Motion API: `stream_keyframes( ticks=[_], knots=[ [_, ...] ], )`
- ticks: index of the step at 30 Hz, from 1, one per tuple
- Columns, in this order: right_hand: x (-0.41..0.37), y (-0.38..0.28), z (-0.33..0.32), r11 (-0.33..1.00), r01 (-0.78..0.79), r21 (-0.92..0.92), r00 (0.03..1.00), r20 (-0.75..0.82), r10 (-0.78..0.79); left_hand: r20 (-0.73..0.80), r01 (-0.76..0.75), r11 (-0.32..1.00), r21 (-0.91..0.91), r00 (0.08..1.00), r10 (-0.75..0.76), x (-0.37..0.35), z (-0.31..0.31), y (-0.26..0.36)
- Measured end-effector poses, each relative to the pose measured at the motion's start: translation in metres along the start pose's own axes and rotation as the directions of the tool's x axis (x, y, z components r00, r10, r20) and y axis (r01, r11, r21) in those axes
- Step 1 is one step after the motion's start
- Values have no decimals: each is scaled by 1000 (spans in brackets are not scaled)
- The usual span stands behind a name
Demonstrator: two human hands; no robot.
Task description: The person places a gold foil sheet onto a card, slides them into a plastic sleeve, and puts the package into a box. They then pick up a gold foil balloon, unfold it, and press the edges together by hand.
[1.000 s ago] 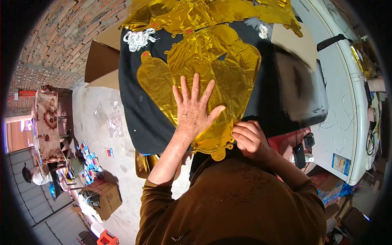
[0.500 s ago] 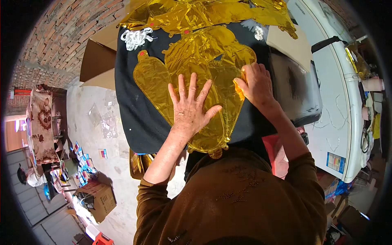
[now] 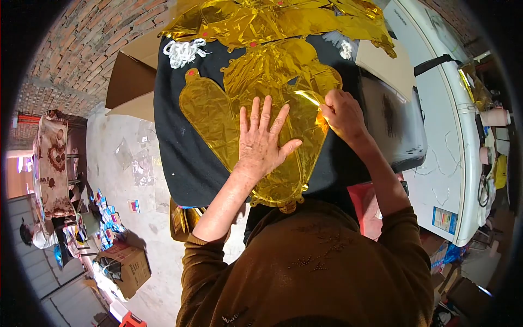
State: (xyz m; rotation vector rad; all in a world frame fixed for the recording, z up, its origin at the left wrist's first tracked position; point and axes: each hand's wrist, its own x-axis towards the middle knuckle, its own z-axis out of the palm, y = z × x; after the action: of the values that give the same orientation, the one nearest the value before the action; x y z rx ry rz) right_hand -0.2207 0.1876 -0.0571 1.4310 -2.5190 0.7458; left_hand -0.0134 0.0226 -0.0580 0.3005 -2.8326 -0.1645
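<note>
A flat gold foil balloon (image 3: pixel 207 114) lies over the black cloth, its rounded end towards my body and several small tabs along its rim. My left hand (image 3: pixel 261 141) rests palm down on its middle, fingers spread and thumb out to the right. At the balloon's right edge, my right hand (image 3: pixel 344 115) is closed with the foil edge pinched between thumb and curled fingers. Bright creases show in the foil beside that hand. More gold foil sheets (image 3: pixel 289 24) lie across the far side of the table.
A bundle of white cord (image 3: pixel 184 53) lies at the back left, a smaller white bundle (image 3: pixel 345 50) at the back right. An open cardboard box (image 3: pixel 131 82) stands left of the black-covered table (image 3: pixel 180 163). On the right are a clear plastic-wrapped bundle (image 3: pixel 389 117) and a white appliance (image 3: pixel 444 158).
My left hand has slid slightly right on the foil. My right hand has curled tighter at the edge, and the foil beside it now lifts and catches the light.
</note>
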Motion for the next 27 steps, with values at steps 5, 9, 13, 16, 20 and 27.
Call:
stream_keyframes(
  ticks=[5, 9, 13, 16, 20, 27],
  knots=[
    [5, -15, -9, 965, -137, 222, 991, 28, 134, -23, -21, 999, -27, 1000, 20, 3, 2, -1],
    [12, -37, -16, 897, -165, 410, 985, 29, 168, -11, -31, 997, -67, 999, 31, 4, 1, -2],
    [17, -55, -7, 833, -74, 548, 995, -14, 98, 2, -33, 998, -53, 999, 33, 6, 1, -1],
    [17, -73, 11, 682, -111, 723, 993, 105, 50, 49, -35, 999, -30, 998, 37, 6, 2, -2],
    [17, -91, 4, 670, -80, 738, 997, 57, 56, 100, -63, 998, -12, 993, 64, 6, 1, -5],
    [3, -44, 13, 947, 27, 320, 995, -95, 4, -23, -46, 993, -106, 999, 44, 4, 6, -6]
  ],
)
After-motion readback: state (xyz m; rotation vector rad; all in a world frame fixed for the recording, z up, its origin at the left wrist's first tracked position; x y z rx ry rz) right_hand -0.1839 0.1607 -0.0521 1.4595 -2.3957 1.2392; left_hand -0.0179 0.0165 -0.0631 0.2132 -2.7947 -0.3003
